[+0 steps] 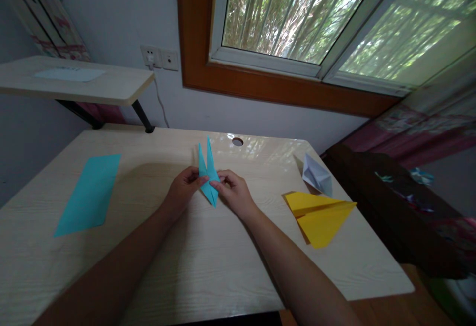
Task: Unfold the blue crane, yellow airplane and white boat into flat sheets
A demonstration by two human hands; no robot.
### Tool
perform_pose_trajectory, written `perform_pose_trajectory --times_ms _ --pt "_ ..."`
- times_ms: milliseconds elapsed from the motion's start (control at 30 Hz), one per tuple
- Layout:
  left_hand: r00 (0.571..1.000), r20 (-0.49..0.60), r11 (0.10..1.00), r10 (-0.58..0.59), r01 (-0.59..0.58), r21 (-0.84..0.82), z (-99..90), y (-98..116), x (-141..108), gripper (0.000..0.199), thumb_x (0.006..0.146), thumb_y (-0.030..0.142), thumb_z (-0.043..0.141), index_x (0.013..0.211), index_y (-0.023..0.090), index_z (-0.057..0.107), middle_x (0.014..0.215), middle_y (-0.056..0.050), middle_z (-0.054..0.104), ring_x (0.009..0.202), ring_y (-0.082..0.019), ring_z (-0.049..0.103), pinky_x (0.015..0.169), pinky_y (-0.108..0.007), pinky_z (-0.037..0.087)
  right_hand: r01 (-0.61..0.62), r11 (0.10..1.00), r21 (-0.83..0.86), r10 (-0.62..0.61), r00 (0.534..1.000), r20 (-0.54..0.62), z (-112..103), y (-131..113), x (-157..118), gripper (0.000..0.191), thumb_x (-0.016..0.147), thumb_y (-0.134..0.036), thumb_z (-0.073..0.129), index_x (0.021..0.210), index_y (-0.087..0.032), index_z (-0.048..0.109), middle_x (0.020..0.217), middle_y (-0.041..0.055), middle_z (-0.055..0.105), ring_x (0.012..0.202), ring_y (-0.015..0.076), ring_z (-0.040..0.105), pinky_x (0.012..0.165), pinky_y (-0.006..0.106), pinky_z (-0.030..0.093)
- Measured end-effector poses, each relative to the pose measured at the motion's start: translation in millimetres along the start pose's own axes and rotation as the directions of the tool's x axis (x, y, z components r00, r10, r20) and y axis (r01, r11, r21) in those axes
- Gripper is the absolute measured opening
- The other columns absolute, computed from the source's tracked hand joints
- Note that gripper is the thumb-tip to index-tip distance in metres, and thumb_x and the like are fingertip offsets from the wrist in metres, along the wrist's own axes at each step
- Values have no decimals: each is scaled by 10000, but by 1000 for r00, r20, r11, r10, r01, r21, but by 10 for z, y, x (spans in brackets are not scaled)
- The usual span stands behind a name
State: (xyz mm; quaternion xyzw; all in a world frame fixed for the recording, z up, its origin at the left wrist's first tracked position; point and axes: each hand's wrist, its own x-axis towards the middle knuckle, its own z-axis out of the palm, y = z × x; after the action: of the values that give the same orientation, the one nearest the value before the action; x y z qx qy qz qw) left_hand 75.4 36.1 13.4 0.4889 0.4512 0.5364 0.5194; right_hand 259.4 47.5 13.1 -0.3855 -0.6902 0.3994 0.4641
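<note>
A folded piece of blue origami paper (208, 174) is held between both hands above the middle of the desk. Two narrow points rise from its far end, with a gap between them, and its near end tapers to one point. My left hand (185, 185) pinches its left edge, thumb on top. On the right edge, my right hand (235, 190) grips it the same way, its thumb near the centre crease. The fingers beneath the paper are partly hidden.
A flat blue sheet (91, 194) lies on the desk (230, 266) at left. At right are a yellow paper plane (322, 217) and a folded white paper piece (317, 174). A raised shelf (119, 85) stands at back left; a round hole (237, 142) pierces the desk's far side.
</note>
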Motion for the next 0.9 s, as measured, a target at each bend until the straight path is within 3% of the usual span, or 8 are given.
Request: perform_pose_trajectory --times_ms 133,400,533,667,800,900 --pt "1000 0 1000 -1 1 27 -2 5 3 396 748 516 778 954 189 690 902 -36 740 838 -206 673 771 -322 527 -72 988 138 70 997 23 5 32 1 266 860 -451 727 1016 -236 709 765 -11 625 700 143 564 668 270 455" --pt "999 -38 1000 20 -19 12 25 -15 -10 444 767 441 774 1110 190 647 835 -9 700 782 -189 659 736 -303 520 -52 984 168 50 999 16 13 65 15 330 883 -430 699 1154 -252 641 707 -51 538 652 124 519 632 249 433" --pt "1000 18 999 -2 1 35 14 -6 -31 386 814 453 723 1090 192 652 865 -20 708 794 -198 656 733 -300 509 35 998 43 -35 999 -2 1 34 10 395 906 -385 680 1272 -281 577 887 -3 614 766 141 584 705 270 495" --pt "999 27 986 23 -27 166 -7 25 -61 260 870 447 646 865 189 673 781 6 662 719 -167 588 666 -266 452 182 971 -157 -181 983 21 -28 -46 18 351 927 -330 655 1275 -302 622 1155 76 602 917 173 612 760 311 544" --pt "995 68 942 78 -96 321 -8 60 -104 288 927 438 568 795 194 649 717 25 598 678 -153 533 639 -261 408 276 931 -241 -271 961 52 -45 -50 27 337 946 -301 633 1282 -324 652 1208 92 610 1108 223 599 865 371 560" --pt "985 106 897 138 -169 408 8 86 -125 312 946 426 545 744 198 616 677 30 558 655 -148 515 639 -262 400 282 919 -277 -279 959 51 -51 -9 30 373 936 -319 659 1309 -327 642 1203 93 636 1123 235 607 907 399 560"
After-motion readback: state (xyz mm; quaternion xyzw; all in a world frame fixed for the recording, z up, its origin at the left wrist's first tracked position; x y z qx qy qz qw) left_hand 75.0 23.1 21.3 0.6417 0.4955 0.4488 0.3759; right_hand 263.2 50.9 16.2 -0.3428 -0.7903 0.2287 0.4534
